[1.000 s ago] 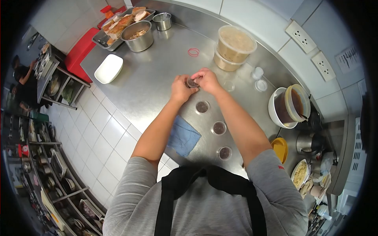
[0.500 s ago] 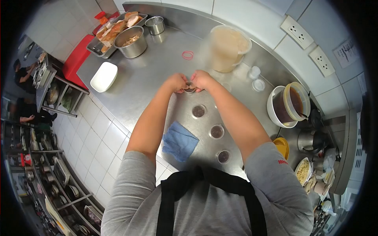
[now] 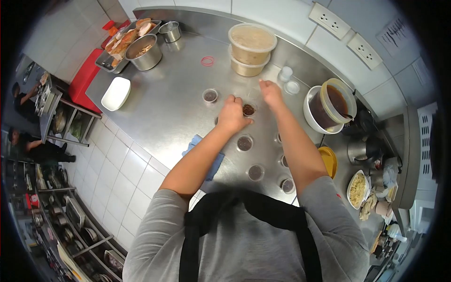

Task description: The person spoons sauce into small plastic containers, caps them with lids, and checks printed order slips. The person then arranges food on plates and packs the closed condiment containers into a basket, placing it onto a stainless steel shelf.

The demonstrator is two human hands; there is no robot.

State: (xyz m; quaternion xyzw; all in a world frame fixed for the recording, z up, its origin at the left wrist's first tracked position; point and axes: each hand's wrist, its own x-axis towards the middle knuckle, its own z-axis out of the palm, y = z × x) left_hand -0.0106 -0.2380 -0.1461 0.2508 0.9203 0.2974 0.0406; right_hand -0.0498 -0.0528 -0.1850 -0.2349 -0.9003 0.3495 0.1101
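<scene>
My left hand (image 3: 234, 114) reaches from the left to a small clear cup of dark sauce (image 3: 248, 110), its thumb and fingers curved around the cup's side. Just to the right, my right hand (image 3: 271, 93) is held above the counter with its fingers pinched together; anything in the pinch is too faint to make out. A capped-looking small cup (image 3: 210, 96) stands left of my left hand. Nearer my body are several more small cups of dark contents, among them a front cup (image 3: 256, 172) and a middle cup (image 3: 244, 143).
Two stacked lidded tubs (image 3: 252, 42) stand by the wall. To the right, a tub of brown liquid (image 3: 336, 105) leans in a white bowl (image 3: 311, 113). A blue cloth (image 3: 215, 167) lies under my left forearm. Clear lids (image 3: 291, 87), a steel pot (image 3: 146, 57) and a white dish (image 3: 116, 94) share the counter.
The view has shifted. My hands were together at one small cup; now that cup stands released, my left hand is at another cup further right, and my right hand has moved apart.
</scene>
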